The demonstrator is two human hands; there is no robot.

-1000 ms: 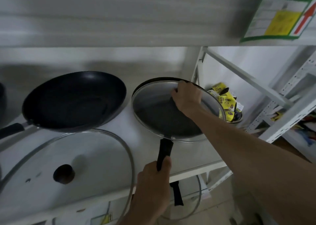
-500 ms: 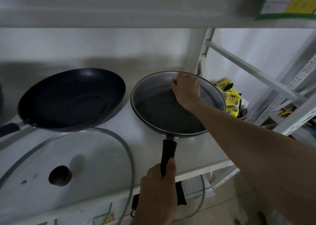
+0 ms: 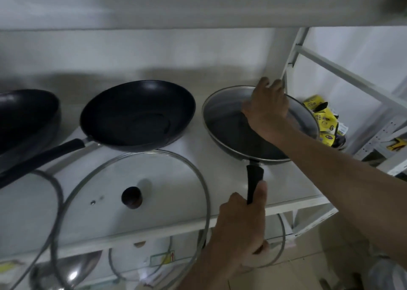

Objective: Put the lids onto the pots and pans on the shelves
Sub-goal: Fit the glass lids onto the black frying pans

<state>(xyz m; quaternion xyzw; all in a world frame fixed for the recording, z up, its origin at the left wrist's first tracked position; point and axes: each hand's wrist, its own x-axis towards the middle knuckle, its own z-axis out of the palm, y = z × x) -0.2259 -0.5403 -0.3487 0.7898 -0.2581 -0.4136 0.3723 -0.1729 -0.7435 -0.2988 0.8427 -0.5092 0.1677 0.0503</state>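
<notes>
A dark frying pan (image 3: 229, 135) sits on the right part of the white shelf (image 3: 286, 192). A glass lid (image 3: 222, 109) with a metal rim lies on it. My right hand (image 3: 266, 107) rests on top of the lid, covers its knob and is closed on it. My left hand (image 3: 240, 230) grips the pan's black handle (image 3: 254, 175) at the shelf's front edge. A black wok (image 3: 136, 115) stands uncovered at the middle. In front of it a large glass lid (image 3: 167, 186) with a dark knob lies flat on the shelf.
Another dark wok (image 3: 24, 118) and part of another glass lid (image 3: 33, 212) are at the left. Yellow packets (image 3: 323, 122) sit behind the frying pan by the white shelf frame (image 3: 330, 69). The shelf below holds a metal wok (image 3: 66, 270) and more lids.
The lid, offset over the frying pan one second ago, now lies on its rim. My right hand has shifted toward the far edge. The view has swung left, showing more of the shelf.
</notes>
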